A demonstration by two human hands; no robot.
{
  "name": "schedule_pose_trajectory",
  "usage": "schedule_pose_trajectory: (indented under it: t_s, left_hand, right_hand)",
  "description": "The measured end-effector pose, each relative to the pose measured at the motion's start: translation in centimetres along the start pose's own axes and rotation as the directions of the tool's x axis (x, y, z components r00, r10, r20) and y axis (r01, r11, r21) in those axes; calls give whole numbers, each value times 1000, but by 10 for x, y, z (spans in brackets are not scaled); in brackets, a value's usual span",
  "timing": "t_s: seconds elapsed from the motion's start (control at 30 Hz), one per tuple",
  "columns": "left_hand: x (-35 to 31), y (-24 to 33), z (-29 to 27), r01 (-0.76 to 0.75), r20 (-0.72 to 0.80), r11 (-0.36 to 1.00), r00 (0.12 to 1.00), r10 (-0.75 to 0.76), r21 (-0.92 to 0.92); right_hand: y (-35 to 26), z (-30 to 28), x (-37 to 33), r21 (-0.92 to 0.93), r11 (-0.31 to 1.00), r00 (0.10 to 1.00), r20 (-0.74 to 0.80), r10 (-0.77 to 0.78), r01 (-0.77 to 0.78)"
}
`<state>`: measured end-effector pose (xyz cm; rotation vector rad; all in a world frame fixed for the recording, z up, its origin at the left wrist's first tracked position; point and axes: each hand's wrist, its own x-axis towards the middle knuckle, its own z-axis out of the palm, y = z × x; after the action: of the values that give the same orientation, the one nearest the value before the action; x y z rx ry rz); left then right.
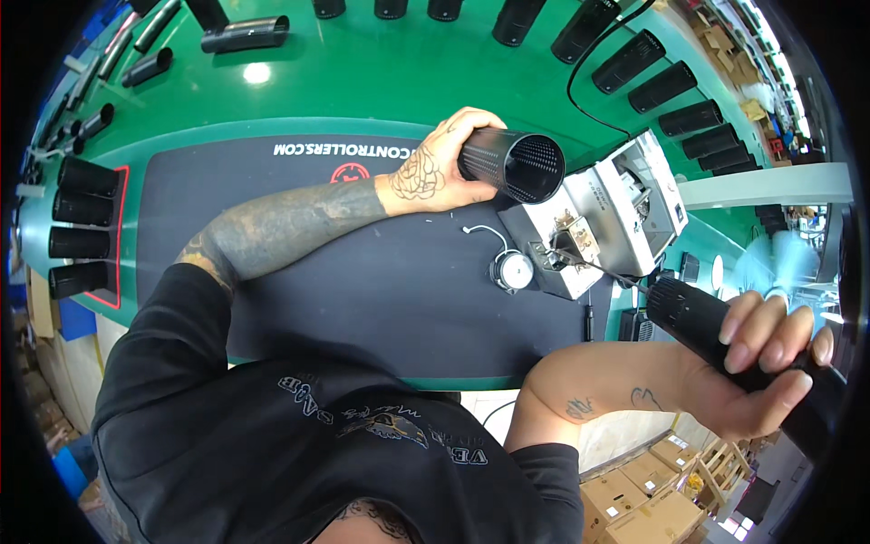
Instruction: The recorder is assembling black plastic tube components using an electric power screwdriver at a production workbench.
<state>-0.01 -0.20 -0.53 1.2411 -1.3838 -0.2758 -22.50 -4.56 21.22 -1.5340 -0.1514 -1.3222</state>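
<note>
My left hand [439, 168] is wrapped round a black perforated metal tube [489, 160] above the far side of the dark mat, its open end facing right. My right hand [766, 349] grips a thick black electric screwdriver [686, 311] at the right. Its long thin bit reaches left to the front of a silver screw feeder [625, 195]; whether the tip carries a screw is too small to tell. Near the feeder's front lies a small round part [513, 270] with a white top and a short white cable.
Black tubes [627, 62] stand in a curved row along the green table's [381, 82] far and right edges. More tubes [83, 208] stand at the left. A black cable [573, 77] curves behind the feeder. Cardboard boxes [643, 494] sit on the floor, lower right.
</note>
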Motion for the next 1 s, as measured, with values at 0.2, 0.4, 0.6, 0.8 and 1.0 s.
schedule_pose_trajectory:
  t_s: [0.2, 0.4, 0.6, 0.8, 1.0]
  left_hand:
    - [0, 0, -1, -31, 20, 999, 999, 31, -14]
    - [2, 3, -5, -148, -44, 989, 988, 149, 12]
    - [0, 3, -3, -127, -69, 992, 989, 127, 12]
    - [0, 5, -6, -122, -68, 992, 990, 123, 23]
    - [0, 11, -10, -125, 18, 991, 992, 125, 53]
  right_hand:
    - [10, 9, 1, 14, 997, 993, 100, 69, -71]
    - [1, -4, 3, 421, 906, 995, 102, 12, -54]
    - [-40, -22, -1, 218, 975, 999, -22, 44, -38]
    - [-39, -21, 0, 63, 998, 992, -127, 14, -6]
    - [-37, 1, 1, 146, 934, 893, -371, -254, 327]
